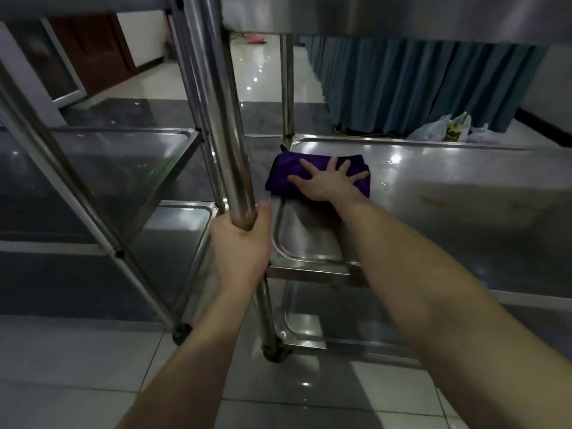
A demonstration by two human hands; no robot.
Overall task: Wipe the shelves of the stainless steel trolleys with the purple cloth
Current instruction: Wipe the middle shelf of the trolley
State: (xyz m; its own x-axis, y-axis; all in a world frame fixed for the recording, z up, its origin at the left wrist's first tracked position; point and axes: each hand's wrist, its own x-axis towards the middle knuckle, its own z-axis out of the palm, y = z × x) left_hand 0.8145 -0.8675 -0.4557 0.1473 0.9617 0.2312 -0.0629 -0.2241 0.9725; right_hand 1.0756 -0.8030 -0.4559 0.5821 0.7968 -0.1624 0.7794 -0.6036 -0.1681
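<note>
My left hand (pixel 240 243) wraps around the trolley's upright steel post (pixel 230 144). My right hand (pixel 329 181), fingers spread wide, presses the purple cloth (pixel 286 171) flat, apparently folded, at the middle shelf's (pixel 448 187) far left corner.

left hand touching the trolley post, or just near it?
Touching. The head view shows the left hand wrapped around the trolley post, fingers closed on the tube with no gap visible.
</note>
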